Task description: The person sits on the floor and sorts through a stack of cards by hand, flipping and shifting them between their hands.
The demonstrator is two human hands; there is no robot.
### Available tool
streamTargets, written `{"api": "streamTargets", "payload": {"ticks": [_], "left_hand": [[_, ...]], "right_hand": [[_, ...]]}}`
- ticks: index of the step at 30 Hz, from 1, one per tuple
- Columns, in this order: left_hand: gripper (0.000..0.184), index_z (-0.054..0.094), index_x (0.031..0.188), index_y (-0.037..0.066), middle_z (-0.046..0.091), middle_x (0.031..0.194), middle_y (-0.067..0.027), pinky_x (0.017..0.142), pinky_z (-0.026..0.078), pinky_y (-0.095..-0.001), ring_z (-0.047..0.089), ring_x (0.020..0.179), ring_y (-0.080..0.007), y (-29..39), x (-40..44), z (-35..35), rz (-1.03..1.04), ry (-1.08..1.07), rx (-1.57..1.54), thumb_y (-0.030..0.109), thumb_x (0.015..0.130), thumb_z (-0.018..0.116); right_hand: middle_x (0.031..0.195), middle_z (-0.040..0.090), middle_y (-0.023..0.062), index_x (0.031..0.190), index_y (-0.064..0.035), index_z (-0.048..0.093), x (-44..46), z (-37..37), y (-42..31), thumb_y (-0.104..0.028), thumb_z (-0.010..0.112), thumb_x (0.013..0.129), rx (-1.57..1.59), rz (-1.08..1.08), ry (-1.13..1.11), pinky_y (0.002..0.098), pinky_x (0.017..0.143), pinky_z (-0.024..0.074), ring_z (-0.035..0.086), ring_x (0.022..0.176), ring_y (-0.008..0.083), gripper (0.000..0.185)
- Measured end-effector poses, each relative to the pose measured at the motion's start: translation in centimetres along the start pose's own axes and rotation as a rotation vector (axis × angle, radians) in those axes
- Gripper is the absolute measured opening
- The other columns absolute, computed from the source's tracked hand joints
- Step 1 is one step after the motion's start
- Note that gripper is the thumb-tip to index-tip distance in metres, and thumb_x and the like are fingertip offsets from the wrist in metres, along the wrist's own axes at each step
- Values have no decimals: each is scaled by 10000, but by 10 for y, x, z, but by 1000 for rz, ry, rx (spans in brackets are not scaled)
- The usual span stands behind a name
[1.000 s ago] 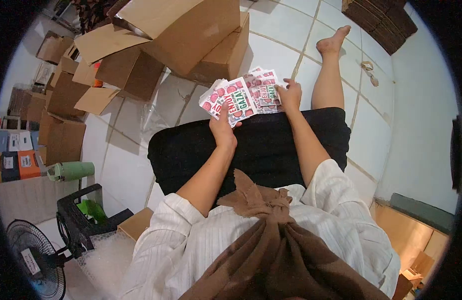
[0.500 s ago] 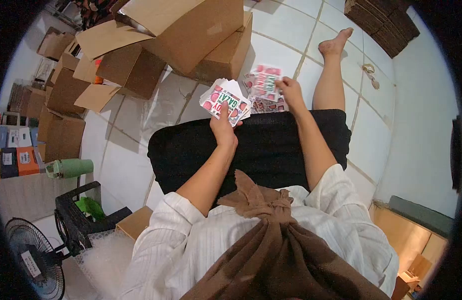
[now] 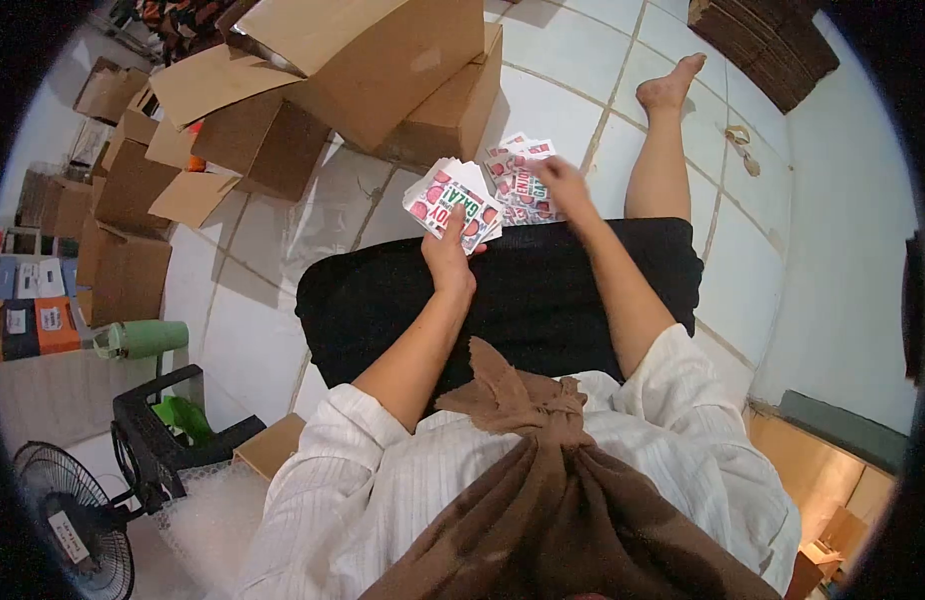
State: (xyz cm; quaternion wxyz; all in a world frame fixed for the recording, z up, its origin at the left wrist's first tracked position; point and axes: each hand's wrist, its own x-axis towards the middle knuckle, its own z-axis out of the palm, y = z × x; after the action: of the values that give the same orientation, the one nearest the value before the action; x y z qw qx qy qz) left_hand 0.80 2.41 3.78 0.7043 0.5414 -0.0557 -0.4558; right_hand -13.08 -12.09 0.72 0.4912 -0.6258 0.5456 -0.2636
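My left hand (image 3: 450,262) is closed around a fanned stack of printed cards (image 3: 453,205), thumb on top. The uppermost card is white with pink pictures and red and green lettering, with "GAZA!" readable. To the right, my right hand (image 3: 568,190) is over the edge of a spread pile of similar cards (image 3: 523,185) on the floor, just beyond my black-covered lap (image 3: 523,275). Its fingers are blurred, so whether they still pinch a card does not show.
Open cardboard boxes (image 3: 383,75) stand ahead and to the left on the white tiled floor (image 3: 553,75). Flattened cardboard (image 3: 763,50) is stacked at the far right. A black fan (image 3: 73,520), a green tumbler (image 3: 148,338) and bubble wrap (image 3: 218,520) are at lower left.
My right hand has moved slightly left, over the pile; the card it held raised above the pile is no longer seen raised. My left hand keeps its stack in nearly the same place.
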Motion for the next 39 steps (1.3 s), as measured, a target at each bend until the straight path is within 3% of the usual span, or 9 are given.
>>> {"api": "streamTargets", "payload": {"ticks": [2, 5, 13, 16, 22, 26, 29, 31, 39], "left_hand": [[267, 530, 971, 2, 600, 827, -65, 388, 467, -220, 598, 646, -117, -2, 1, 1, 21, -19, 34, 193, 802, 609], [262, 534, 961, 4, 603, 832, -63, 387, 465, -212, 598, 650, -112, -3, 2, -3, 29, -42, 56, 186, 792, 620], [287, 510, 998, 29, 601, 813, -49, 360, 465, -218, 599, 591, -108, -1, 1, 1, -5, -42, -5, 287, 871, 501], [308, 501, 1001, 29, 603, 795, -50, 360, 462, -216, 600, 589, -110, -1, 0, 4, 20, -27, 15, 310, 873, 495], [306, 501, 988, 20, 604, 799, -48, 366, 462, -219, 604, 599, -114, 1, -1, 4, 2, 31, -60, 302, 869, 503], [305, 502, 989, 12, 605, 806, -54, 373, 470, -223, 607, 611, -119, 1, 0, 2, -12, 2, -52, 288, 860, 517], [303, 504, 999, 7, 606, 816, -61, 381, 477, -225, 609, 627, -122, -3, 2, -1, -16, -19, -45, 263, 844, 547], [301, 503, 1009, 3, 606, 826, -67, 386, 482, -225, 611, 641, -125, -6, 3, 0, 26, -67, 30, 235, 829, 571], [290, 502, 1014, 0, 603, 834, -66, 387, 479, -211, 609, 636, -125, -2, 1, 3, 34, -98, -22, 223, 837, 559]], "right_hand": [[701, 545, 80, 883, -24, 573, -15, 27, -1, -289, 696, 714, 42, -296, -107, 266, 568, 456, 579, 658, 158, 337], [696, 544, 42, 790, -22, 511, -48, 35, -40, -121, 672, 741, 343, -121, -281, 232, 578, 432, 533, 602, 111, 195], [719, 561, 37, 791, -9, 546, -41, 27, -30, -103, 614, 784, 371, -81, -304, 214, 568, 424, 531, 592, 98, 116], [633, 565, 39, 758, 7, 581, -32, 15, -20, -155, 600, 795, 404, -80, -206, 223, 515, 408, 523, 545, 81, 167], [685, 599, 123, 865, -8, 605, 15, -2, 58, -217, 613, 753, -78, 116, 123, 344, 626, 453, 573, 621, 257, 237], [780, 582, 183, 1000, 11, 545, -13, 10, 21, -248, 649, 713, -671, -210, 653, 435, 715, 444, 565, 723, 358, 400], [785, 584, 170, 984, 27, 540, -25, 19, -16, -292, 680, 702, -514, -540, 601, 389, 682, 461, 580, 714, 304, 448], [766, 575, 140, 957, 37, 535, -42, 31, -37, -320, 700, 695, 53, -191, -36, 333, 616, 464, 571, 677, 229, 472], [688, 572, 29, 845, 16, 601, -40, 32, -30, -233, 576, 817, 322, -47, -245, 219, 513, 426, 525, 586, 88, 252]]}}
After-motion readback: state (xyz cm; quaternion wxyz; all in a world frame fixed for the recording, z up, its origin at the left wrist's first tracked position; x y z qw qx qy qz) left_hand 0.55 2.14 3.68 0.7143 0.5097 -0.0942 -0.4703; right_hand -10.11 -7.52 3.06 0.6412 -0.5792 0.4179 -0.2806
